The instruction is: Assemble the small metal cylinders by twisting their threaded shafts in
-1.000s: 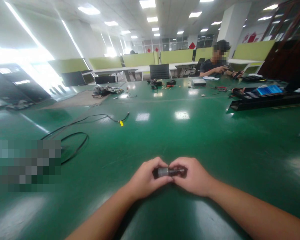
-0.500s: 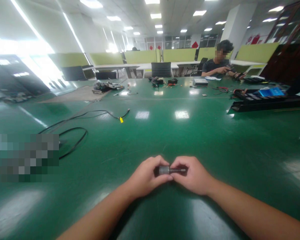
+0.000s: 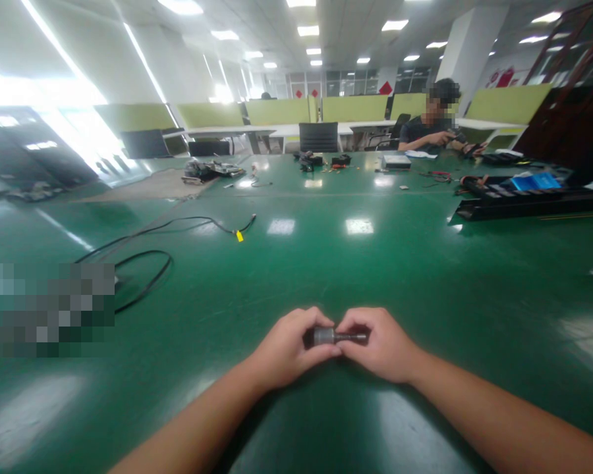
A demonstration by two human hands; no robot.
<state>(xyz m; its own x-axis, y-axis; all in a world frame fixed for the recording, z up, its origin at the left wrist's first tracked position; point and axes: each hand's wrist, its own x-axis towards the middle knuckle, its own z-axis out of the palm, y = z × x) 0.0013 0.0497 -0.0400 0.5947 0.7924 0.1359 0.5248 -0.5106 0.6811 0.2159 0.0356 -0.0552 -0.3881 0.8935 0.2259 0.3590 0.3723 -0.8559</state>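
Note:
Between my hands, low in the middle of the view, lies a small grey cylinder with a thin shaft point(image 3: 325, 336), its shaft pointing right. Thumb and fingers of my left hand point(image 3: 289, 345) close around the thick grey body. My right hand point(image 3: 383, 345) pinches at the point where the body meets the shaft, and the shaft's tip shows inside the curve of its fingers. The fingertips of both hands almost meet. Whether the part rests on the green tabletop point(image 3: 296, 276) or is held just above it, I cannot tell.
A black cable point(image 3: 170, 260) with a yellow tag point(image 3: 240, 236) curls at the left. Across the table sits a person point(image 3: 427, 135) handling something dark. Black rails with a blue packet point(image 3: 536, 182) lie at the right; a white box point(image 3: 396, 162) and dark parts point(image 3: 310, 161) stand at the far side.

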